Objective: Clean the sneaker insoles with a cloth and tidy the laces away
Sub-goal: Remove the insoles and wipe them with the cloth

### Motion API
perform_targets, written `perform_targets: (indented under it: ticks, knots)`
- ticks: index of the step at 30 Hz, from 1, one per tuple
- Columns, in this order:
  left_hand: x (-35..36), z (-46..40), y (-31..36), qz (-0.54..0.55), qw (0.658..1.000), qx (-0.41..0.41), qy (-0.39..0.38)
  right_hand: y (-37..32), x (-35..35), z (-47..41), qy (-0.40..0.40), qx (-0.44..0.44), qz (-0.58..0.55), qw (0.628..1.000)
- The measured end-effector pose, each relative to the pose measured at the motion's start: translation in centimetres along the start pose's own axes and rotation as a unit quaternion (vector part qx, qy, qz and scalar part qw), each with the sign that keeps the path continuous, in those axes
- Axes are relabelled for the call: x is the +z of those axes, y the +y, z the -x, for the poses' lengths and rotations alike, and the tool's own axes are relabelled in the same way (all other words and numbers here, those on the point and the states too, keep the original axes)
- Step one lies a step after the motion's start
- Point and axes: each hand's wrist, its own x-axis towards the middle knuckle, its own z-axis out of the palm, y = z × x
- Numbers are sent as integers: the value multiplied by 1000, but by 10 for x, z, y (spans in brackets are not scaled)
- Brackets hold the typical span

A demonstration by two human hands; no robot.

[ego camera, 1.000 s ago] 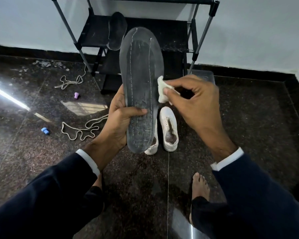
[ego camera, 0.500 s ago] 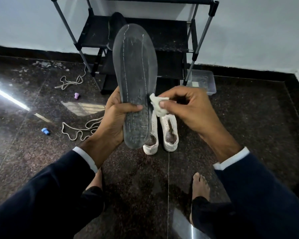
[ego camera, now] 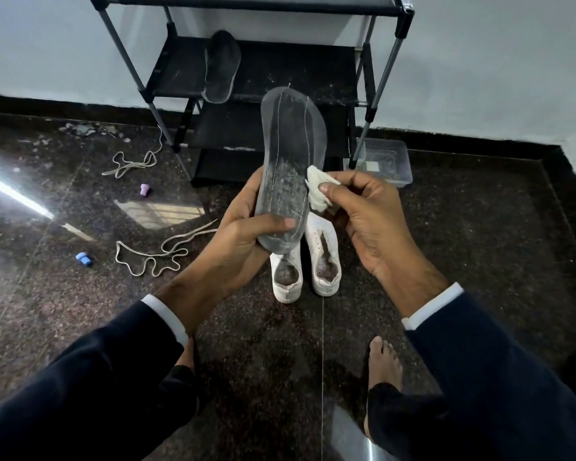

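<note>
My left hand (ego camera: 238,231) grips the heel end of a grey insole (ego camera: 288,154), held upright with its stitched face toward me. My right hand (ego camera: 363,211) pinches a small white cloth (ego camera: 316,191) against the insole's right edge. Below the hands, two white sneakers (ego camera: 323,257) stand side by side on the floor without laces. A second grey insole (ego camera: 221,66) lies on the middle shelf of the black rack (ego camera: 296,68). One loose lace (ego camera: 153,254) lies on the floor to the left, another lace (ego camera: 130,164) farther back.
A clear plastic box (ego camera: 384,161) sits on the floor by the rack's right leg. A purple cap (ego camera: 144,190) and a blue cap (ego camera: 83,258) lie on the dark polished floor at left. My bare feet (ego camera: 381,364) stand near the bottom.
The insole has come down and nearer to me, and my left hand has slid toward its heel. The cloth has moved lower along the insole's right edge.
</note>
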Motion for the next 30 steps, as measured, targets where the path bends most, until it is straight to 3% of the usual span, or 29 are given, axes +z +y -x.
perform_targets:
  ticks: [3,5,9,13,21,23,25,27,30]
  knots:
    - [-2,0,-2,-9,1000,10,19,-1,-3,1,-7,-86,167,982]
    - [-3,-1,-2,-12,1000,6,22,-8,-9,0,12,-198,310,930]
    - [4,1,-5,-21,1000,1,-12,-17,-8,4,38,-340,352,871]
    - [13,5,-11,-14,999,-13,-38,-11,-1,4,3,-379,398,836]
    - [1,2,-3,-16,1000,-8,-22,3,12,18,-173,-397,393,811]
    - [2,2,-4,-17,1000,-7,-19,-4,8,16,-152,-369,354,846]
    - [4,2,-6,-17,1000,-4,-19,-13,1,12,-77,-366,327,868]
    - [8,3,-9,-20,999,0,-34,-18,-3,7,-3,-389,333,859]
    - [14,4,-12,-23,998,-4,-59,-13,-1,5,9,-399,368,840]
